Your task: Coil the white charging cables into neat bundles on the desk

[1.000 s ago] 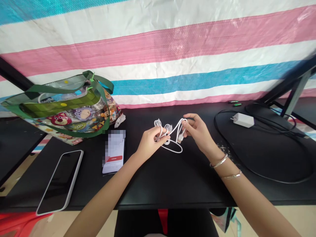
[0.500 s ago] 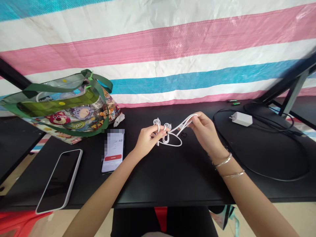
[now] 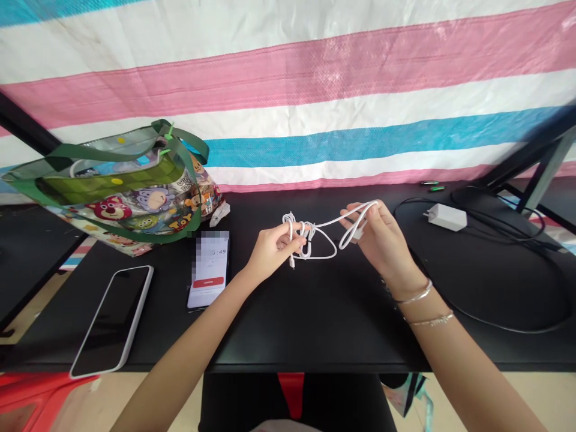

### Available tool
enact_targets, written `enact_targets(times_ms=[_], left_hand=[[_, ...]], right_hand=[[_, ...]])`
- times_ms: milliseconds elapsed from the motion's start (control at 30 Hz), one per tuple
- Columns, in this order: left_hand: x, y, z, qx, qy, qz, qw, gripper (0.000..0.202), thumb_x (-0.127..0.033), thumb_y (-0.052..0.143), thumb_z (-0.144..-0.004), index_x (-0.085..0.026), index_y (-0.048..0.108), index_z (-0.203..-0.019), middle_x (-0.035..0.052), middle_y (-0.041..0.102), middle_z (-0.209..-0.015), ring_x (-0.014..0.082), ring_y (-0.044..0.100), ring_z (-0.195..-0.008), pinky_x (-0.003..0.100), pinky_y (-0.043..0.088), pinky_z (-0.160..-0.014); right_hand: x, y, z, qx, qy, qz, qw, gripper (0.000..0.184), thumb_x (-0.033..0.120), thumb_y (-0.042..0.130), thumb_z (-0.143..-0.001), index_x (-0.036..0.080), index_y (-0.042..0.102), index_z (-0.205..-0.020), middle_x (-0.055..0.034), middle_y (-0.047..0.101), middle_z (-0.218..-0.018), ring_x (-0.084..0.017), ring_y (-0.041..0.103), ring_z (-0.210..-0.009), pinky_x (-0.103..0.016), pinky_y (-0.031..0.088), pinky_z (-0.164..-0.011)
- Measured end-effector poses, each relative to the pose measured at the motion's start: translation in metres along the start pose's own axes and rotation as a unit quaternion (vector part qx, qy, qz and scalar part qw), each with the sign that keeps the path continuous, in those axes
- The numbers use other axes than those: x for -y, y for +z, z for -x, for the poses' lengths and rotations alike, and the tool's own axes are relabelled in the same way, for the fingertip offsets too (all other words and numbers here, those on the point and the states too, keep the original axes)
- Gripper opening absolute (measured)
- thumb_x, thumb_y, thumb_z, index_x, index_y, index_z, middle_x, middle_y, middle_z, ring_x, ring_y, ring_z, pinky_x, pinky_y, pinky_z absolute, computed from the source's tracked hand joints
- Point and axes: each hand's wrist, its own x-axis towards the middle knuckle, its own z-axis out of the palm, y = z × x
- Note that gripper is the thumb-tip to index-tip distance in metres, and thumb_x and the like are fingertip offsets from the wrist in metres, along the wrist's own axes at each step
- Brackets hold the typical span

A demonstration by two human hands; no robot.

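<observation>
Between my hands, a white charging cable [image 3: 330, 252] hangs above the black table [image 3: 315, 324]. My left hand [image 3: 275, 249] is closed on its tangled, looped part, with strands wrapped round the index finger. A small plug end dangles below those fingers. My right hand [image 3: 382, 240] pinches another loop of the same cable, with a white connector showing beside the palm. One strand runs fairly straight from hand to hand, while a wider loop droops beneath it.
Left on the table are a cartoon-print bag [image 3: 148, 204], a lit phone [image 3: 209, 270] and a dark-screened phone [image 3: 112, 321] in a white case. At right lie a white charger [image 3: 447, 217], a black cord [image 3: 499, 327] and small green-and-black items [image 3: 436, 188]. A striped sheet [image 3: 324, 78] hangs behind.
My right hand has moved slightly right and turned, drawing its part of the cable farther from my left hand. A small loop now hangs below the right fingers. My left hand keeps its hold.
</observation>
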Motion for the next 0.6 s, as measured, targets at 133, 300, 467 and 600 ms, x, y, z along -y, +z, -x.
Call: enact_targets(times_ms=[133, 300, 467, 600], left_hand=[[0.003, 0.003, 0.001, -0.008, 0.0, -0.009, 1.0, 0.026, -0.027, 0.062, -0.078, -0.016, 0.068, -0.101, 0.0024, 0.073, -0.078, 0.0129, 0.07, -0.065, 0.02, 0.057, -0.061], [0.006, 0.008, 0.003, -0.003, 0.023, -0.043, 0.999, 0.018, -0.032, 0.063, -0.079, -0.016, 0.068, -0.083, 0.0043, 0.074, -0.082, 0.0137, 0.07, -0.066, 0.021, 0.056, -0.061], [0.004, 0.014, 0.006, 0.009, 0.043, -0.077, 0.996, 0.019, -0.035, 0.068, -0.076, -0.016, 0.064, -0.074, 0.003, 0.074, -0.079, 0.0145, 0.07, -0.068, 0.023, 0.056, -0.066], [0.001, 0.018, 0.01, 0.004, 0.066, -0.149, 0.987, 0.023, -0.031, 0.072, -0.072, -0.017, 0.056, -0.064, -0.0007, 0.07, -0.068, 0.014, 0.068, -0.064, 0.023, 0.055, -0.065]], right_hand=[[0.0, 0.004, 0.004, 0.013, 0.029, -0.016, 0.999, 0.038, 0.054, 0.077, -0.063, 0.025, 0.053, -0.069, 0.0063, 0.071, -0.078, -0.013, 0.071, -0.083, -0.029, 0.057, -0.08], [-0.003, 0.013, 0.01, 0.018, 0.047, -0.035, 0.998, 0.041, 0.053, 0.078, -0.062, 0.024, 0.049, -0.068, 0.0065, 0.073, -0.079, -0.015, 0.072, -0.087, -0.03, 0.057, -0.082], [-0.008, 0.021, 0.014, 0.014, 0.051, -0.048, 0.997, 0.042, 0.054, 0.077, -0.063, 0.025, 0.048, -0.068, 0.0049, 0.073, -0.078, -0.019, 0.07, -0.096, -0.036, 0.056, -0.088], [-0.01, 0.024, 0.017, 0.027, 0.08, -0.062, 0.995, 0.042, 0.054, 0.077, -0.063, 0.024, 0.048, -0.068, 0.0056, 0.073, -0.076, -0.018, 0.071, -0.093, -0.036, 0.056, -0.089]])
